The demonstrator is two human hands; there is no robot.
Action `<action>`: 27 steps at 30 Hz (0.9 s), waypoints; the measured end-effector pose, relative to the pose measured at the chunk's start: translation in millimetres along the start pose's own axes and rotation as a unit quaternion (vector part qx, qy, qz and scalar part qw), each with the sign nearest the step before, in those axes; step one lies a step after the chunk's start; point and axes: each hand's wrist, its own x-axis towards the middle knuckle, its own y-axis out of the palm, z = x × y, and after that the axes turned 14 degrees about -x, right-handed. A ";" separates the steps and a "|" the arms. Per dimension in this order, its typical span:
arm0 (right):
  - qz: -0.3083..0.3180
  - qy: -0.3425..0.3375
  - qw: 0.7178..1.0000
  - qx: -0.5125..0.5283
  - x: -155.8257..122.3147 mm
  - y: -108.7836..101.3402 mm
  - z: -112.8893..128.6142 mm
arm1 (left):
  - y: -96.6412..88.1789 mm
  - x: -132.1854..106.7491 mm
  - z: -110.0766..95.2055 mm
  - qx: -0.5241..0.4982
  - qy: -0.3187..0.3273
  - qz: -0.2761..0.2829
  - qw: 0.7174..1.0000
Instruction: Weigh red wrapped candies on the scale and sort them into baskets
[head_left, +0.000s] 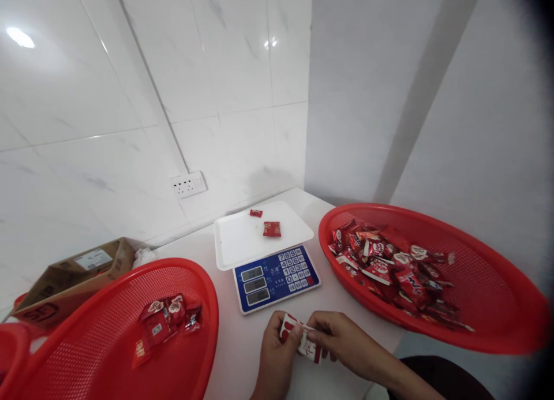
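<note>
the left hand and right hand both pinch one red-white packet (near the scale), so light, even pressure seems best.

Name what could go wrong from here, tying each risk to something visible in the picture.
1. The right-hand basket appears to overhang the table, so a knock might tip out its packets.
2. The left hand and right hand hold a white-and-red packet just in front of the scale; a stray finger could press its keypad.
3. The smallest red packet lies near the white tray's far edge and might slide off if bumped.
</note>
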 end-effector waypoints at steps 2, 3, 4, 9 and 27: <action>-0.014 -0.005 1.000 0.004 -0.4 0.5 0.3 | -0.6 0.0 -2.0 0.020 -0.013 0.006 1.000; -0.012 -0.008 1.000 0.011 -0.8 0.7 0.6 | -0.5 -0.2 -2.9 0.025 -0.022 0.011 0.999; -0.005 -0.010 1.000 0.023 -1.4 0.9 0.8 | -0.2 -0.4 -3.6 0.023 -0.032 0.016 0.999; 0.028 -0.011 0.998 0.059 -3.7 0.8 -0.2 | 2.3 -1.8 -3.8 -0.062 -0.082 0.041 0.994; -0.057 -0.038 0.996 0.049 5.1 -13.3 18.0 | -0.5 -1.6 -6.3 -0.178 -0.077 0.006 0.981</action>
